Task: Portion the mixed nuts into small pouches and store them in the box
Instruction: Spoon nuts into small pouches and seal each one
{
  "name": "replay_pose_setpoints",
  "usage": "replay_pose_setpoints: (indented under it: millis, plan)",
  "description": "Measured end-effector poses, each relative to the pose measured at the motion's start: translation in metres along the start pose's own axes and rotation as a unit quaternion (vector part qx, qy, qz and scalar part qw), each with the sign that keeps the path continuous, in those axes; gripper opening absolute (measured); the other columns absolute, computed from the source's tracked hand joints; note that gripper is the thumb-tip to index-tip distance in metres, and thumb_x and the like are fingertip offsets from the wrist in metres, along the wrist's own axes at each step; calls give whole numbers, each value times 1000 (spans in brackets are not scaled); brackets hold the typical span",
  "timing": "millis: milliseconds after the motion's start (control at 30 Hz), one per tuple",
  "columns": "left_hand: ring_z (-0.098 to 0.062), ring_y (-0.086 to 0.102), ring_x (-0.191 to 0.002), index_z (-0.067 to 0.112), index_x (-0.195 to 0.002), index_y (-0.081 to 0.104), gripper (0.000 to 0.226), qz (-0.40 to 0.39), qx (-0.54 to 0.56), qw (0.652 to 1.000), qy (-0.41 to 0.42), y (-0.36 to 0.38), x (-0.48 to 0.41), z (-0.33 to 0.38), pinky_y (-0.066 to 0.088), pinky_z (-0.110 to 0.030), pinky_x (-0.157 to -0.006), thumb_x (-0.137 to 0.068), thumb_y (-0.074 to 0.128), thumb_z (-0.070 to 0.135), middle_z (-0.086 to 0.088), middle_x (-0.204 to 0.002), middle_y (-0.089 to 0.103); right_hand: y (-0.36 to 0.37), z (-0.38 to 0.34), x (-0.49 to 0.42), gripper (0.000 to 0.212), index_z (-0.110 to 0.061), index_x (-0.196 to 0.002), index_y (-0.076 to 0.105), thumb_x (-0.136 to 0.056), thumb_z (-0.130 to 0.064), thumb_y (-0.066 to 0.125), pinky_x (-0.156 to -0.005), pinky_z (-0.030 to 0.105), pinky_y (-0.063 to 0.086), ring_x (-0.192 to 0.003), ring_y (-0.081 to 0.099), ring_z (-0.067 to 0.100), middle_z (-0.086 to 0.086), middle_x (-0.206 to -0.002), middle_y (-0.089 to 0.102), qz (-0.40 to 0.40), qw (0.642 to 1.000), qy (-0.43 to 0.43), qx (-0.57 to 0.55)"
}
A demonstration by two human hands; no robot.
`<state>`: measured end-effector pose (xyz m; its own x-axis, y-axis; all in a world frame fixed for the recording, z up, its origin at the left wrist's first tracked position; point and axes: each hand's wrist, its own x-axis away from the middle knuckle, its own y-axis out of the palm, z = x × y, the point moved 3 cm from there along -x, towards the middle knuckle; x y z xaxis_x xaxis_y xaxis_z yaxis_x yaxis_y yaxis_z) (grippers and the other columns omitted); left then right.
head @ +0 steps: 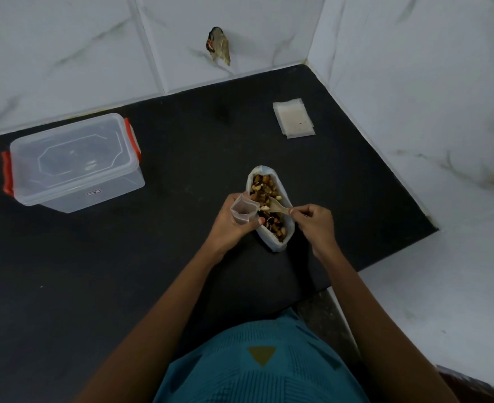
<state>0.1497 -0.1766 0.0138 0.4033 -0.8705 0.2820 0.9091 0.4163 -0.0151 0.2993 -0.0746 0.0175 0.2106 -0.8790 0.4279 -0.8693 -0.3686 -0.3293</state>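
Note:
An open white bag of mixed nuts (269,187) lies on the black counter (94,271). My left hand (231,222) grips a small clear pouch (241,212), held open at the bag's left edge. My right hand (312,221) pinches the handle of a small wooden spoon (277,209). The spoon's tip carries a nut at the pouch's mouth. A clear plastic box (74,164) with red clips and its lid on stands at the left.
A stack of flat empty pouches (293,117) lies at the back right of the counter. White marble-tiled walls (414,82) close the back and right side. A damaged hole (218,46) shows in the back wall.

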Motion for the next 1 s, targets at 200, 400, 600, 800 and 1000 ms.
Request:
replay_pose_setpoints:
  millis: [200,400,600,800,1000]
  plan:
    - [0,54,-105,22,-118,45,50,2,-4,1000,4,1,1,1,48,-20,-87,-78,71,9,13,-111,54,-7,2,1,7,-7,-89,66,-86,-7,61,-57,18,42,-64,52,6,1,-76,62,2,999,28,-29]
    - [3,54,-103,21,-122,43,54,-2,3,1000,5,1,1,1,50,-16,-83,-78,71,7,16,-111,53,-19,1,4,9,-13,-80,64,-86,-8,60,-60,20,41,-64,49,8,2,-74,59,-1,996,47,-72]
    - [5,54,-101,18,-127,41,60,-4,3,1000,11,2,1,2,47,-6,-76,-78,71,3,14,-112,52,-15,-1,6,8,-12,-79,64,-85,-8,62,-57,19,40,-61,49,7,2,-71,59,-3,997,37,-68]
    - [-6,45,-120,24,-132,37,71,18,-34,999,20,-1,1,-4,44,-9,-83,-74,76,12,1,-134,42,-22,-14,17,6,-12,-81,64,-86,-10,61,-56,18,39,-59,46,7,2,-71,57,-8,997,30,-65]
    - [-1,51,-109,26,-120,46,57,29,-42,998,39,-2,4,5,47,-22,-88,-74,75,9,16,-115,51,-28,-55,46,5,-14,-85,64,-86,-11,61,-55,13,42,-61,53,-2,-5,-73,59,-41,995,-88,-3]
